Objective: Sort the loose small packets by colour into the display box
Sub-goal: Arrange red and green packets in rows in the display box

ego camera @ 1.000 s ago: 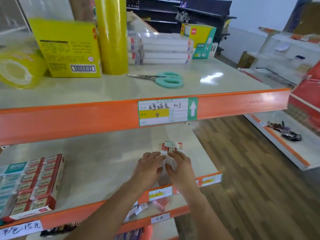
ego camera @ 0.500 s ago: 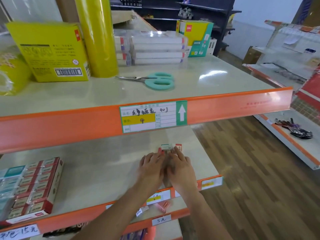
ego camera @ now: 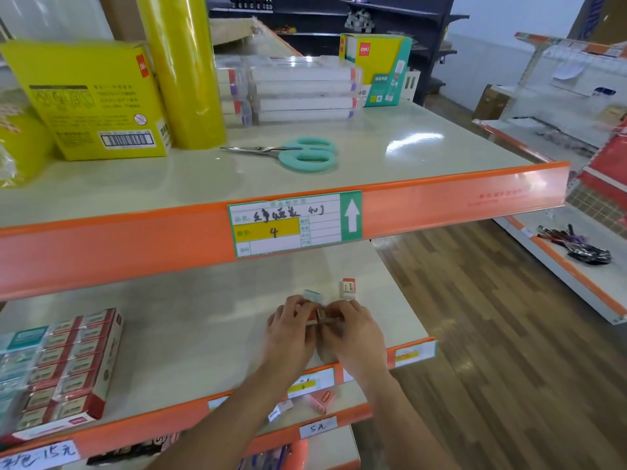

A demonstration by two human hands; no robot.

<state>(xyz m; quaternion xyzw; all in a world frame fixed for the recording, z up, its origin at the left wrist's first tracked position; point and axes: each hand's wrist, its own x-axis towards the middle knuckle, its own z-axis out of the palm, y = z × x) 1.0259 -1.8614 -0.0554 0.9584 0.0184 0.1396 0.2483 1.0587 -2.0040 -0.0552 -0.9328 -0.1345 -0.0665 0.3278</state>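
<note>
On the middle shelf point(ego camera: 190, 320), my left hand point(ego camera: 290, 329) and my right hand point(ego camera: 353, 330) meet over a small cluster of loose packets. Both hands pinch red-and-white packets point(ego camera: 320, 317) between their fingertips. A teal packet point(ego camera: 312, 295) lies just beyond my left fingers. A red-and-white packet point(ego camera: 348, 288) stands apart, past my right hand. The display box point(ego camera: 68, 371) sits at the shelf's left end, with teal packets in its left columns and red ones on the right.
The upper shelf's orange edge with a price label point(ego camera: 293, 223) overhangs the work area. On top lie teal scissors point(ego camera: 298, 154), yellow boxes, a yellow roll and clear cases. A pink packet point(ego camera: 322, 400) lies on the shelf below. Wooden floor is to the right.
My hands have closed in on the loose packets and taken hold of some. The teal packet and one red packet now lie uncovered beyond my fingers. The view has shifted closer.
</note>
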